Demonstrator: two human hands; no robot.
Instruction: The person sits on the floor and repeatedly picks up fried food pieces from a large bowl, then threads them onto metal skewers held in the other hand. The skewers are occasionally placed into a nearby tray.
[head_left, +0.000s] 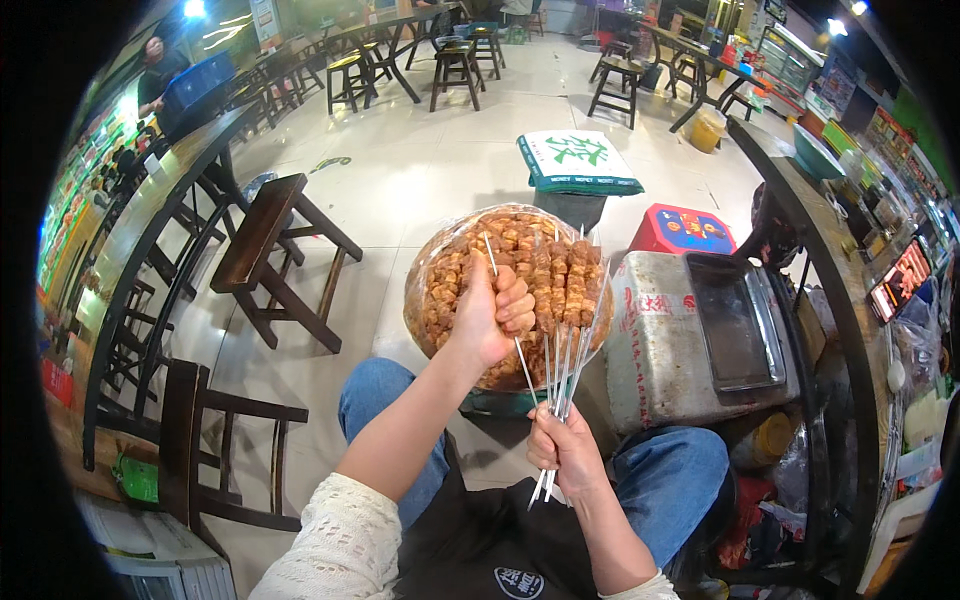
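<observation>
A large round basin (420, 330), lined with clear plastic film, sits between my knees. Chunks of marinated meat (442, 300) fill it. My left hand (491, 311) is a fist over the meat, wrapped around one metal skewer (526, 367) whose pointed tip sticks out above the thumb. Whether meat is inside the fist is hidden. Below and to the right, my right hand (562, 446) grips the lower ends of several metal skewers, including that one. Threaded meat pieces (571, 285) cover the upper part of the others, which fan out over the basin's right side.
Right of the basin stands a foam box (652, 352) with a dark tray (735, 322) on top, a red box (686, 229) behind it. A cushion (581, 161) lies beyond the basin. Wooden stools (262, 240) stand left. A phone (900, 281) rests by the right-hand table (832, 247). Far left, a person (154, 75) holds a blue crate (199, 82).
</observation>
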